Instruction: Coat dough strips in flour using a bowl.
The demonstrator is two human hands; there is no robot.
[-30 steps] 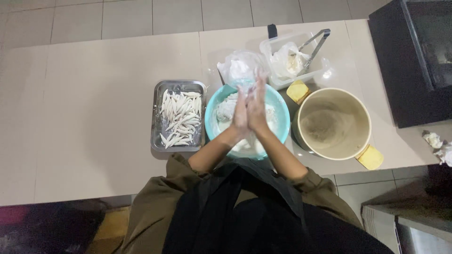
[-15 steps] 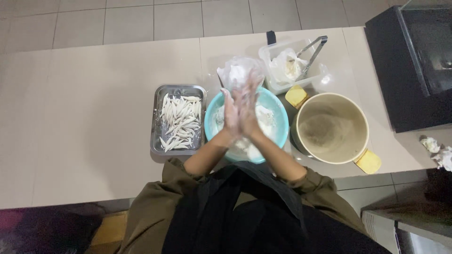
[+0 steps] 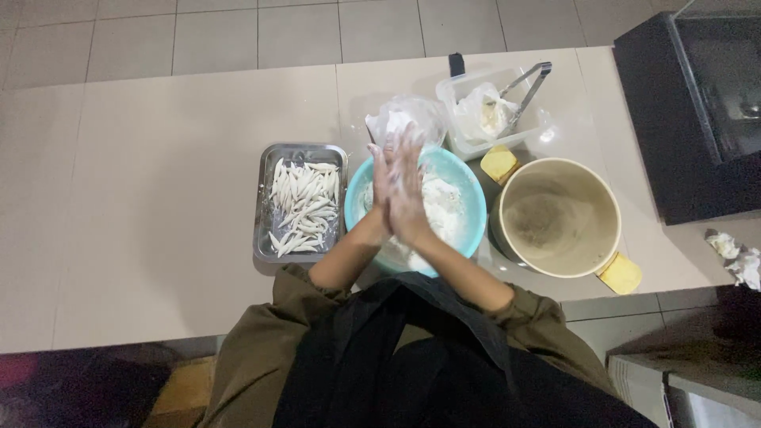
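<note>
Two hands met palm to palm above the turquoise bowl (image 3: 464, 208), which sat on the pale counter (image 3: 158, 198). Left of the bowl lay a metal tray (image 3: 265, 238) of white rolled dough strips (image 3: 304, 208). The left hand (image 3: 382, 182) and right hand (image 3: 409, 190) were flat, fingers straight and floured, pressed together; whether dough lay between them could not be told. Right of the bowl stood a cream pot (image 3: 560, 218) with yellow handles.

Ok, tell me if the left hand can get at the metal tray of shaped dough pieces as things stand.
Probably yes. The left hand is pressed palm to palm against the right hand over the blue bowl, and the metal tray lies right beside that bowl on the left, with nothing between them.
</note>
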